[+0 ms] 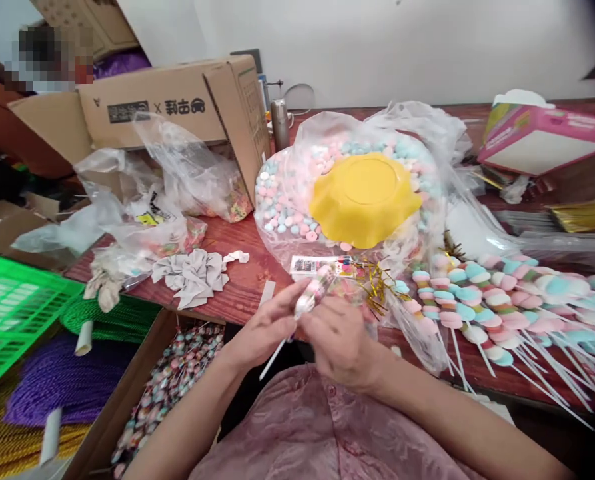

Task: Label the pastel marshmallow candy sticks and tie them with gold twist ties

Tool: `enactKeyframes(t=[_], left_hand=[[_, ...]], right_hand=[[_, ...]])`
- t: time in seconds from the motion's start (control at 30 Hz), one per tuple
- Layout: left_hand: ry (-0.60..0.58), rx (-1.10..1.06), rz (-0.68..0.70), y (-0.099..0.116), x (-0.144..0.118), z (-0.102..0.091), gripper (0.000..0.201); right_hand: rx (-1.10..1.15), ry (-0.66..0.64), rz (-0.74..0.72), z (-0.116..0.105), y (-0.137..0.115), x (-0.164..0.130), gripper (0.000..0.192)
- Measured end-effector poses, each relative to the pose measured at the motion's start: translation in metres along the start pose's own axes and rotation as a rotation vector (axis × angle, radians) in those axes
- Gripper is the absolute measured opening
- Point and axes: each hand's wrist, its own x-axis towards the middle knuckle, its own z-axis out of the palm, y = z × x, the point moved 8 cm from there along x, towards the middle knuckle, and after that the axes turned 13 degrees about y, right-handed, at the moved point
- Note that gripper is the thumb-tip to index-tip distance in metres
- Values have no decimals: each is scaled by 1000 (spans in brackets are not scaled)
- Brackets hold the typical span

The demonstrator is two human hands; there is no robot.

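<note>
A candy skewer in a clear printed wrapper is between my hands, tilted, its white stick pointing down and left. My left hand is closed around its lower part, thumb near the gathered end of the wrapper. My right hand is closed with its fingertips pinched at that gathered end; whether a tie is in them is hidden. Just beyond my hands lie printed wrappers and a bunch of gold twist ties. To the right, many unwrapped candy skewers are piled with their sticks toward me.
A yellow scalloped bowl lies upside down on a plastic bag of pastel candies. A cardboard box stands behind crumpled paper. Low on the left are a box of wrapped skewers, purple tie bundles and a green basket.
</note>
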Motion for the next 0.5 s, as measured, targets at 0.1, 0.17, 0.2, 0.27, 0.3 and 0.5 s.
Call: enactKeyframes(t=[0.1, 0.17, 0.2, 0.27, 0.3, 0.5], left_hand=[[98, 197, -36, -6, -20, -21, 58], [223, 328, 9, -1, -35, -40, 49], [290, 346, 30, 2, -42, -50, 51], [390, 297, 3, 4, -58, -67, 64], [410, 247, -63, 1, -65, -73, 69], [495, -6, -346, -16, -86, -86, 88]], right_hand=[[185, -42, 198, 27, 3, -6, 24], [269, -68, 341, 43, 6, -13, 26], [293, -80, 383, 49, 5, -16, 27], [346, -116, 422, 59, -3, -19, 27], [372, -143, 419, 63, -8, -20, 26], [240, -498, 72, 100, -47, -35, 25]])
